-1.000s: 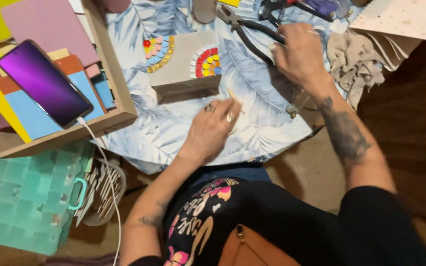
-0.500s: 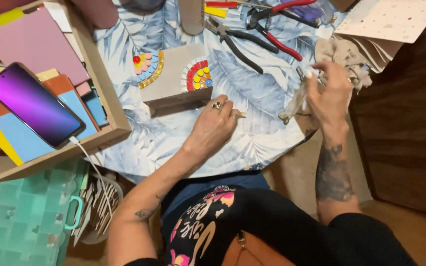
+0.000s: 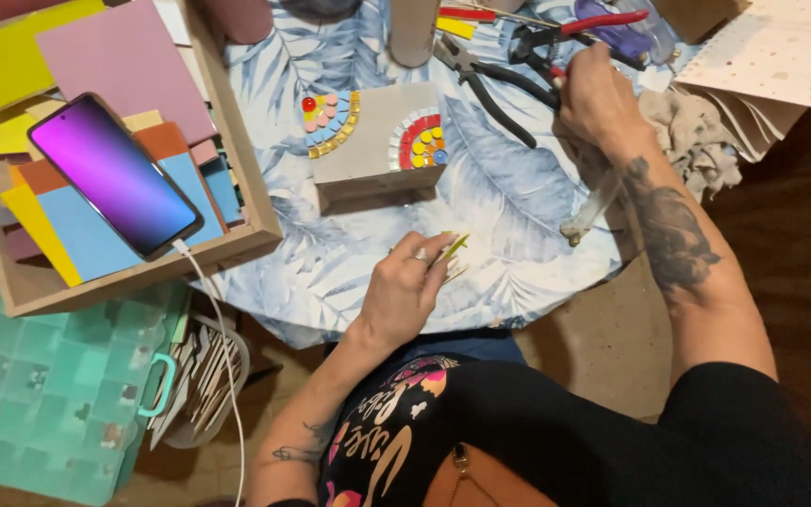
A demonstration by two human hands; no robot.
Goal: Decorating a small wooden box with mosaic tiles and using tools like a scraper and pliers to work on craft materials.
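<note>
- Far left: shallow wooden tray (image 3: 253, 202) holding flat coloured sheets – yellow, mauve, orange, blue. Smartphone w/ glowing purple screen (image 3: 114, 176) lying on the sheets, white cable (image 3: 221, 329) running from its near end down past the table edge.
- Near left, below the tray: teal plastic compartment case (image 3: 49, 394) w/ a handle, sitting low beside the table; a bundle of pale wooden sticks (image 3: 201, 376) resting just right of it.
- Centre: round table w/ blue-and-white leaf-print cloth (image 3: 499, 207). Grey rectangular block w/ mosaic tiles (image 3: 373, 141) standing on it – pink/yellow fan pattern at its left corner, red-white-yellow rainbow pattern on its right side.
- Near centre: left hand (image 3: 405, 291) resting on the cloth near the table edge, fingers curled in, pinching thin yellow-green tile slivers (image 3: 454, 249); ring showing on one finger.
- Far centre-right: black-handled pliers (image 3: 495, 80) lying on the cloth, just left of the right hand.
- Far right: right hand (image 3: 598, 99) reaching across the table, closed around red-handled nippers (image 3: 574, 33); jaws hidden by fingers, can't tell what they're biting.
- Right of that hand: crumpled beige rag (image 3: 696, 136); a pale speckled sheet (image 3: 781, 47) lying beyond it at the far-right corner.
- Near the right forearm: clear glue tube (image 3: 593, 208) lying on the cloth.
</note>
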